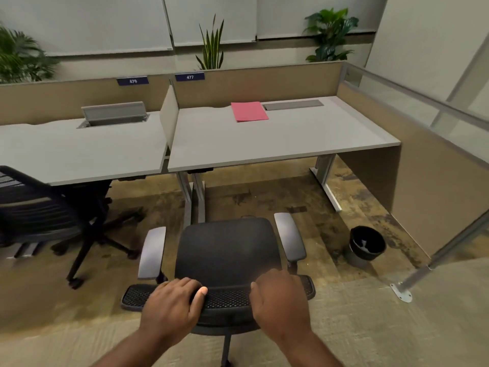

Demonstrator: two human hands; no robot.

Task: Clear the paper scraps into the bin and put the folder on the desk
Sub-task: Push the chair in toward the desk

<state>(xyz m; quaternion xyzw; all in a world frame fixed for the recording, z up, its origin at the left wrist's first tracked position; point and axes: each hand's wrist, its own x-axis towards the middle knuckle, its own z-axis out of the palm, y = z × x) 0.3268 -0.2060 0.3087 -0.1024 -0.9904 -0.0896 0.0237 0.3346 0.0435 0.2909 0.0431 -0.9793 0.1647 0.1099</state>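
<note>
A pink folder (249, 111) lies flat on the grey desk (277, 139) near its back edge, beside a closed cable hatch. A round black bin (366, 245) with a dark liner stands on the carpet to the right of the desk; pale scraps show inside it. In front of me is a black office chair (227, 250). My left hand (174, 305) and my right hand (280, 300) both grip the top of its mesh backrest, fingers curled over the edge. The chair faces the desk, with its seat short of the desk's front edge.
A second grey desk (79, 152) is on the left with an open cable hatch and another black chair (47, 207) before it. Tan partition panels run behind and right of the desks. A metal post foot (402, 292) is bolted to the floor at right.
</note>
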